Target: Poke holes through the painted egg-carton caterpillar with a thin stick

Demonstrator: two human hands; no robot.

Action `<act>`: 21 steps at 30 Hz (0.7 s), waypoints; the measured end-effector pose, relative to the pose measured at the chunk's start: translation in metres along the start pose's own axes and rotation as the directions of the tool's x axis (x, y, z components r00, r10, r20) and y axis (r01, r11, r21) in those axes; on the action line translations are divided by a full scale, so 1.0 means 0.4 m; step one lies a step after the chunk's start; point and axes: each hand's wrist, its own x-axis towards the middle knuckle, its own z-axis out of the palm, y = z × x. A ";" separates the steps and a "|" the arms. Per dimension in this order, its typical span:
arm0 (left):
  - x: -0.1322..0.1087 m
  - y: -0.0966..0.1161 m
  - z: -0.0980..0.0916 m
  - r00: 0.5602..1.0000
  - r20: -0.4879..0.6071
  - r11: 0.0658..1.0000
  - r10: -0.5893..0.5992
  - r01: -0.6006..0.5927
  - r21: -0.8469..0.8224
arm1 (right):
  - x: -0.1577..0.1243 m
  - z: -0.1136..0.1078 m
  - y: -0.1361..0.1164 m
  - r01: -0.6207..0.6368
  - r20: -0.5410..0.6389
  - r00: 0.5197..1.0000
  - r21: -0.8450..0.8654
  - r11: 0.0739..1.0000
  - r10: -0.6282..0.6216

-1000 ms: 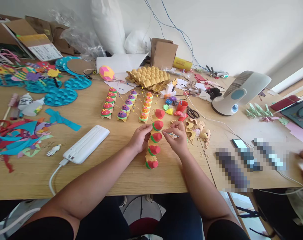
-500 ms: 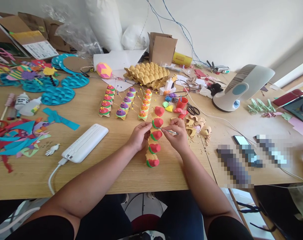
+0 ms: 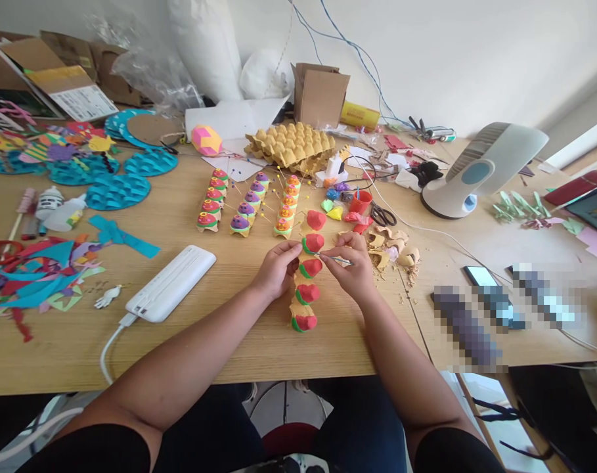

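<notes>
A strip of egg-carton cups topped with red and green clay lies on the wooden table in front of me. My left hand pinches the left side of the second cup from the far end, fingers closed on it. My right hand is closed on a thin metal tool whose tip points left at that same cup. Three finished decorated strips with pins lie just beyond.
A white power strip with a cable lies to the left. Scissors, a red cup and carton scraps sit to the right, a white fan and a phone further right. Coloured paper pieces and blue discs cover the left.
Both hands stay on the strip with only slight shifts; the view has moved a little. A person's hand at the right edge is no longer in view.
</notes>
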 end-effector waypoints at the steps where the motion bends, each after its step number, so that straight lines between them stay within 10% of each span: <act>1: 0.000 0.000 0.001 1.000 0.002 1.000 0.000 0.000 -0.001 | 0.000 0.000 0.000 0.002 0.003 1.000 0.000 1.000 -0.002; 13: 0.005 -0.005 -0.005 1.000 0.025 1.000 0.006 -0.006 0.005 | -0.002 0.001 0.003 0.058 0.015 0.998 -0.057 0.997 -0.057; 21: 0.001 0.007 -0.003 0.996 0.004 0.995 -0.090 0.090 -0.040 | -0.001 -0.003 0.006 -0.123 -0.090 0.985 0.217 0.968 0.145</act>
